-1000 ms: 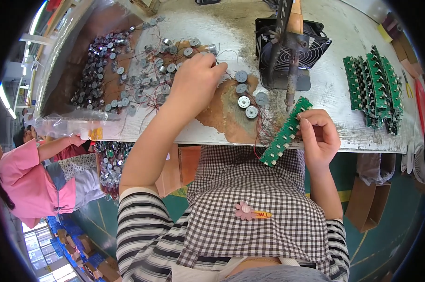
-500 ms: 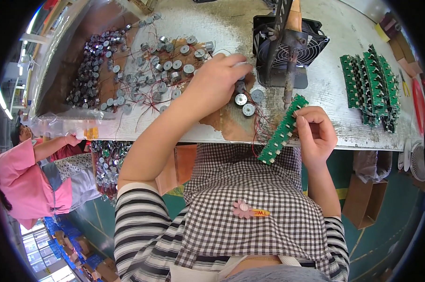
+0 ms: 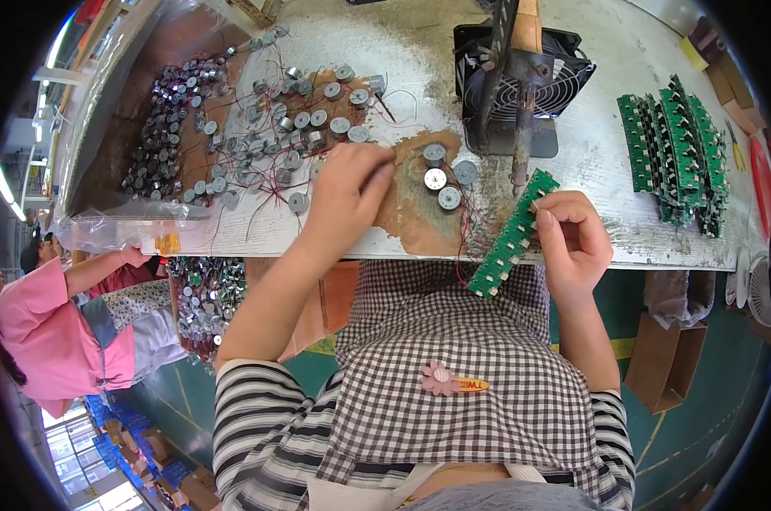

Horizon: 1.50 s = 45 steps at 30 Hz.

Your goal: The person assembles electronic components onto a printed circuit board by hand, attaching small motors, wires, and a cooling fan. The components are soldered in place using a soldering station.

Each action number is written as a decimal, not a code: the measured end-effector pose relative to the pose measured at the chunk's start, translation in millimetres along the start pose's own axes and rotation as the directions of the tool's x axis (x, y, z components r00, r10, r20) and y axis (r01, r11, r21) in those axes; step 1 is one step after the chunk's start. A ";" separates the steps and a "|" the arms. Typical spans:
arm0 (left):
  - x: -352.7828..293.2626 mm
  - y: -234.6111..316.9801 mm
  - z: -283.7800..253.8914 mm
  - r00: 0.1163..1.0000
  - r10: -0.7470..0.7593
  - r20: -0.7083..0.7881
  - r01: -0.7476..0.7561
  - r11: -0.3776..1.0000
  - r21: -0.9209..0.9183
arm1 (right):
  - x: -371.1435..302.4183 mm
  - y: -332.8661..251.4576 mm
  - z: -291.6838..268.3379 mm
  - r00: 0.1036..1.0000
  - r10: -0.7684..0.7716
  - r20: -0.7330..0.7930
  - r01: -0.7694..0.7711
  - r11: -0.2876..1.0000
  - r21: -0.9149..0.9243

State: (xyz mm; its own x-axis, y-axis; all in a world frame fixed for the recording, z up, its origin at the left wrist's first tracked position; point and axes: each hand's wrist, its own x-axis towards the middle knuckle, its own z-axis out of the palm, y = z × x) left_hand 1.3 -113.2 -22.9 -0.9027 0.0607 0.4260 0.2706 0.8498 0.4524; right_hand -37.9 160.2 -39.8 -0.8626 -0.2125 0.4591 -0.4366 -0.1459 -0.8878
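Note:
A long green circuit board strip [image 3: 506, 243] is pinched at its upper part between the thumb and fingers of my right hand [image 3: 575, 243]. It slants over the table's front edge, and red wires run from it to a small group of round silver motors [image 3: 449, 198]. My left hand [image 3: 345, 192] is at the near right side of a large spread of loose motors [image 3: 300, 121] with red wires. Its thumb and forefinger are bent and apart, with nothing seen between them; the other fingers are partly hidden.
A black fan [image 3: 564, 85] stands behind a metal post [image 3: 526, 128] at the back. Stacked green boards [image 3: 671, 157] lie to the right, near yellow-handled pliers [image 3: 736, 153]. A plastic-lined box [image 3: 104, 128] of motors is at left. A person in pink [image 3: 40, 328] is beyond.
My left hand has moved left and nearer to me, from above the small motor group to the edge of the loose motors. My right hand and the board have hardly moved.

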 end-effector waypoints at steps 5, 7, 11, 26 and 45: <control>-6.7 4.7 8.6 0.976 0.133 -0.174 -0.102 0.979 0.175 | -0.3 0.0 -0.6 1.000 -0.009 0.011 0.010 1.000 -0.016; -7.5 5.5 6.7 0.984 0.138 -0.115 -0.105 0.962 0.252 | -1.0 -0.4 -1.0 1.000 -0.014 0.013 0.014 1.000 -0.017; -11.3 7.3 2.6 0.985 0.029 -0.171 0.017 0.966 0.259 | -2.4 -1.0 -0.9 1.000 -0.007 0.018 0.008 1.000 -0.020; -10.7 22.1 -1.7 0.992 -0.102 -0.071 0.092 0.987 -0.131 | -0.2 -3.6 5.5 1.000 0.013 0.005 -0.013 1.000 -0.017; -11.6 17.9 1.5 0.990 0.081 -0.115 -0.052 0.970 0.236 | 1.4 -1.4 4.2 0.999 -0.024 0.031 0.026 0.999 -0.036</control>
State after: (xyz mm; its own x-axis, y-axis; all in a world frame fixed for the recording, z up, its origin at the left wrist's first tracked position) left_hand 16.1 -97.9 -20.9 -0.8330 0.0688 0.5489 0.2306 0.9451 0.2315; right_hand -37.4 156.1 -37.8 -0.8435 -0.2383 0.4815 -0.4674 -0.1163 -0.8764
